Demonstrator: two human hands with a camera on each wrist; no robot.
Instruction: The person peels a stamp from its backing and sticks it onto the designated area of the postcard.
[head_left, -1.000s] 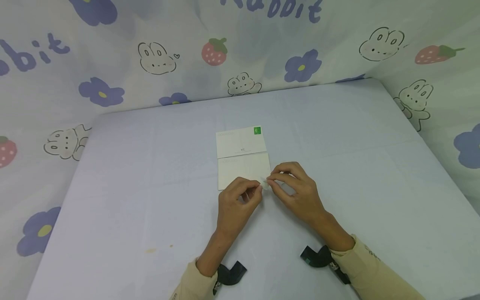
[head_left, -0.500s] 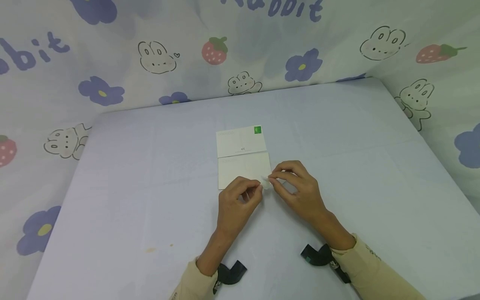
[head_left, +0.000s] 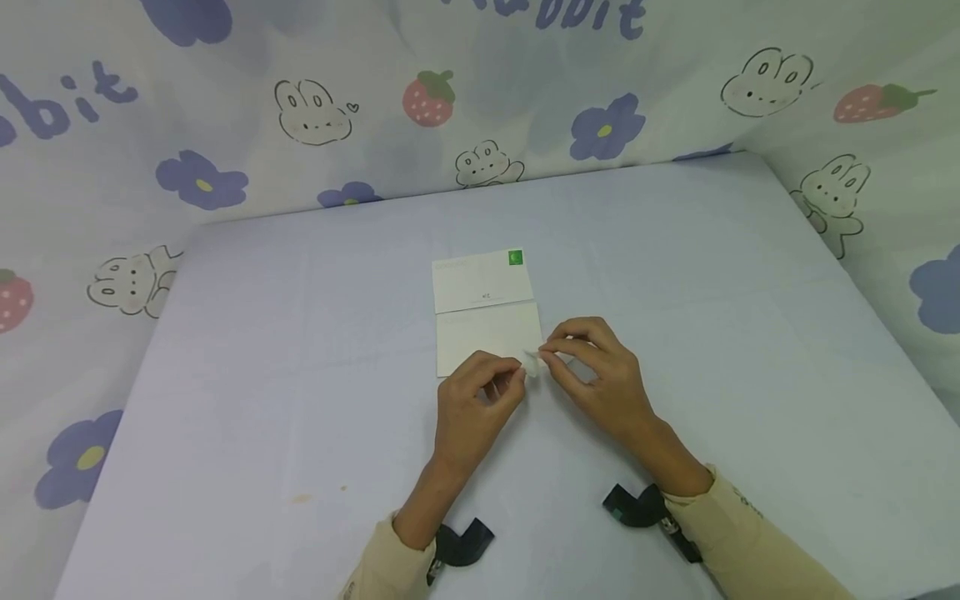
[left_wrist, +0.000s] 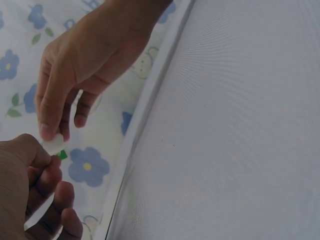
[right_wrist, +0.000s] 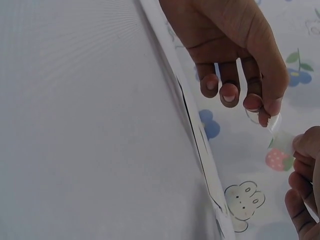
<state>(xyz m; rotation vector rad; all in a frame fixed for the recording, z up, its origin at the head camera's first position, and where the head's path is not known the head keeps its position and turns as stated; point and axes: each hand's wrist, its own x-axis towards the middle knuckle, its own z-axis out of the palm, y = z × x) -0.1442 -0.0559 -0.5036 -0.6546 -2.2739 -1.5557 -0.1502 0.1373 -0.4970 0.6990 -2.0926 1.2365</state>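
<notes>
Between my two hands, above the table, is a small piece of translucent tape (head_left: 532, 364). My left hand (head_left: 474, 407) pinches one end between thumb and forefinger. My right hand (head_left: 602, 377) pinches the other end from the right. In the right wrist view, the tape (right_wrist: 283, 142) spans the gap between both sets of fingertips, with a whitish, curled part at the left hand (right_wrist: 240, 55). A cream envelope (head_left: 482, 283) lies flat just beyond the hands. It has a green stamp (head_left: 515, 257) at its upper right corner and a line across its middle. The left hand covers its near edge.
A white cloth covers the table (head_left: 300, 333). Small yellowish stains (head_left: 301, 498) mark it at the near left. Behind and at the sides hangs a curtain (head_left: 525, 108) printed with rabbits, flowers and strawberries. Black wrist-camera mounts (head_left: 633, 506) stick out at the sleeves.
My right hand has shifted slightly up and to the right, so a little more of the tape shows between the fingertips. My left hand stays nearly still, and the envelope has not moved.
</notes>
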